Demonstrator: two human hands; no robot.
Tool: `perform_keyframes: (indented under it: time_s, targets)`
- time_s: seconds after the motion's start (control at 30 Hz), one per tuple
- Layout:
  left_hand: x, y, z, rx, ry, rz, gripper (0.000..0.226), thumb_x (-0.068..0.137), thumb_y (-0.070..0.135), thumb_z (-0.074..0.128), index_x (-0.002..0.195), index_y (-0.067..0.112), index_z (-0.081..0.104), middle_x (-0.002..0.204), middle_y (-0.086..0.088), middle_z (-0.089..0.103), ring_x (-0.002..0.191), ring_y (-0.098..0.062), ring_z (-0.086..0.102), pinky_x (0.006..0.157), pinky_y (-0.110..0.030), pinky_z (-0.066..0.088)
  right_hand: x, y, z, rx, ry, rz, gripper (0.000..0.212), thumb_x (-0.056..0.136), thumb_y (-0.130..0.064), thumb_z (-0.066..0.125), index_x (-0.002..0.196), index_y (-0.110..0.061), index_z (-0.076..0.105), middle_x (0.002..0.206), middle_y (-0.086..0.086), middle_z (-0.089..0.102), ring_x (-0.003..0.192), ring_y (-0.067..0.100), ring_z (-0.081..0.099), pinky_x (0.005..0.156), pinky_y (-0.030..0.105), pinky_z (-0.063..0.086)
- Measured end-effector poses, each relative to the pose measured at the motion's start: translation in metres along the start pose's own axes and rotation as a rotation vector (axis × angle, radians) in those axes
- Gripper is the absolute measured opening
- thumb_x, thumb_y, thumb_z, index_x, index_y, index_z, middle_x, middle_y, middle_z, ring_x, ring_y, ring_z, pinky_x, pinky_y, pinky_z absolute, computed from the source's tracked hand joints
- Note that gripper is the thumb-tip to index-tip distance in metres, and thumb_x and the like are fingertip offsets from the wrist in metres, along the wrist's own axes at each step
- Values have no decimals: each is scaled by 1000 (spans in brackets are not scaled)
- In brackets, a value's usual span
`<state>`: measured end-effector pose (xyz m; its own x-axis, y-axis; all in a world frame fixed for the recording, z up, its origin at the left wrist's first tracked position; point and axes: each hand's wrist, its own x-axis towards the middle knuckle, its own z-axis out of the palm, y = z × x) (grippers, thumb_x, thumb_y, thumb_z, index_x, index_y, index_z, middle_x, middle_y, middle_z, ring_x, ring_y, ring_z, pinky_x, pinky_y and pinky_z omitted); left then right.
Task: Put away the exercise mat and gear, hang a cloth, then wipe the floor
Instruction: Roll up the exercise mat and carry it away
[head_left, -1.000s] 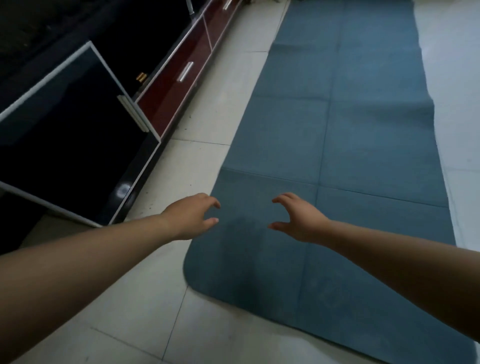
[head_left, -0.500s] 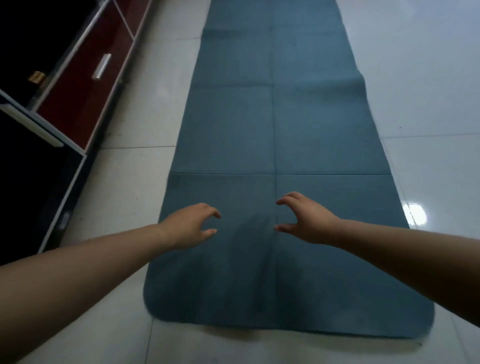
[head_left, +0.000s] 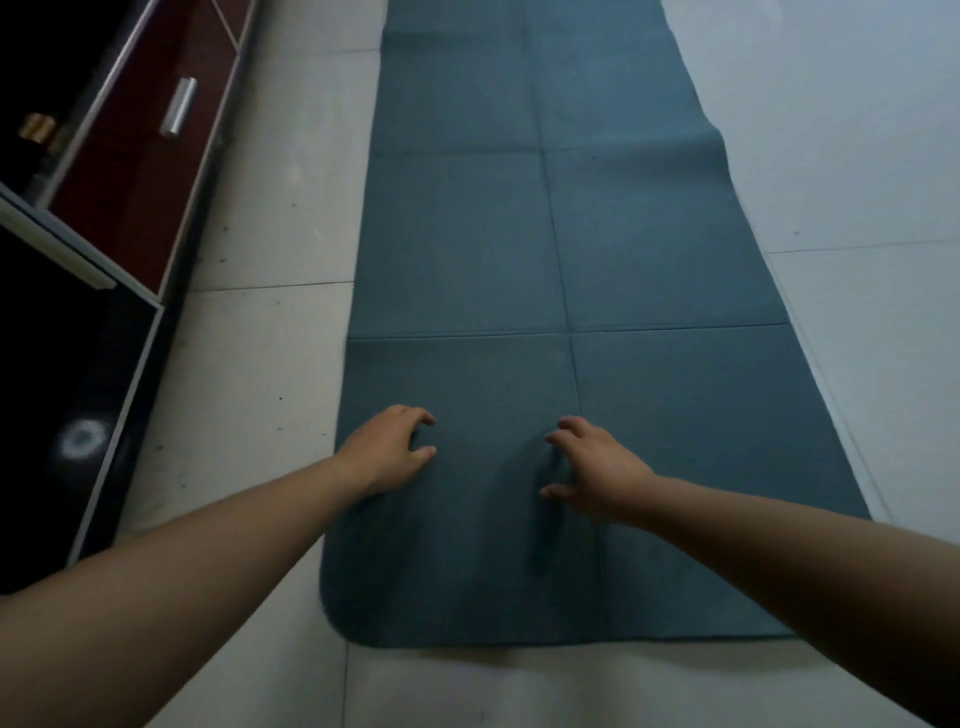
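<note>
A long blue-grey exercise mat (head_left: 519, 249) lies flat on the tiled floor, running away from me, with fold creases across it and its rounded near end close to my feet. My left hand (head_left: 387, 454) hovers over the mat's near left part, fingers curled and apart, holding nothing. My right hand (head_left: 597, 470) is over the middle of the near section, fingers spread and empty, casting a shadow on the mat. Whether either hand touches the mat is unclear.
A low cabinet with dark red drawer fronts (head_left: 135, 171) and a metal handle (head_left: 179, 106) runs along the left. A black glossy panel (head_left: 62, 405) stands at the near left. Pale floor tiles (head_left: 852, 156) lie to the mat's right and left.
The view has swung so the mat lies straight ahead. Both hands have dropped lower and closer to the mat's near end, and moved slightly further apart.
</note>
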<state>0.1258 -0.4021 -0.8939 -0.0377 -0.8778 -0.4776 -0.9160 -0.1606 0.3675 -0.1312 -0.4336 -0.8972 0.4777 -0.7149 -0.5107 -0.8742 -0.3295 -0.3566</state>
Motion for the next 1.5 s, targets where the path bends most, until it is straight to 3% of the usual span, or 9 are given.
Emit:
perform_keyframes:
  time_s: [0.37,0.5,0.77,0.87,0.93,1.03,1.17,1.37,1.5]
  targets:
    - [-9,-43,-5,-101,105,-198,51,88,29,60,133,14,43,141,-8,37,126,-23,44,106,-31,34,36,-14,8,-61,30,-44,66,82,-41,65,135,-14,37,149,6,19,136,26,22,108,42,33]
    - [-6,-35,3,-15,83,-137,54,87,31,59,135,15,41,145,-7,34,130,-25,39,107,-33,34,23,-4,10,-67,26,-65,70,83,-42,64,140,-15,32,154,4,13,141,24,14,111,41,29]
    - [-13,1,38,235,-99,70,72,92,37,50,149,18,10,158,-5,-4,145,-28,0,118,-38,15,-44,23,61,-133,-40,-186,88,79,-60,55,149,-25,14,158,-1,-5,145,21,-4,117,36,4]
    - [-14,12,43,296,-116,94,74,93,38,47,149,13,6,158,-5,-7,145,-30,-3,117,-39,17,-61,29,72,-109,-27,-183,96,68,-73,35,149,-28,11,157,-4,-5,141,14,-15,116,34,-3]
    - [-12,17,46,324,-112,89,76,93,39,47,148,9,5,158,-8,-8,144,-32,-3,116,-40,19,-67,31,75,-87,-25,-181,97,65,-73,30,149,-28,9,157,-5,-6,136,10,-20,116,33,-5]
    - [-11,18,46,307,-113,85,76,92,39,49,148,9,7,157,-8,-6,145,-31,-2,116,-39,19,-70,30,75,-93,-37,-186,93,74,-67,48,149,-28,8,156,-7,-11,139,11,-18,114,30,-7]
    - [-9,-2,33,177,-31,85,64,90,35,54,145,17,26,157,-2,10,144,-23,12,115,-38,22,-62,24,66,-112,-33,-153,87,81,-60,54,149,-28,10,157,-7,-8,145,16,-8,115,32,3]
    - [-2,-32,13,-107,162,-290,65,87,29,61,141,9,31,151,-13,23,137,-29,28,112,-36,27,-20,19,45,-83,56,0,87,83,-58,53,149,-23,9,158,-4,-7,145,18,-2,117,37,13]
    - [3,-30,12,-212,186,-371,68,86,27,63,141,6,29,146,-15,29,134,-29,33,110,-35,28,-6,18,32,-61,74,72,87,82,-57,56,148,-23,11,158,-5,-3,145,18,1,115,40,20]
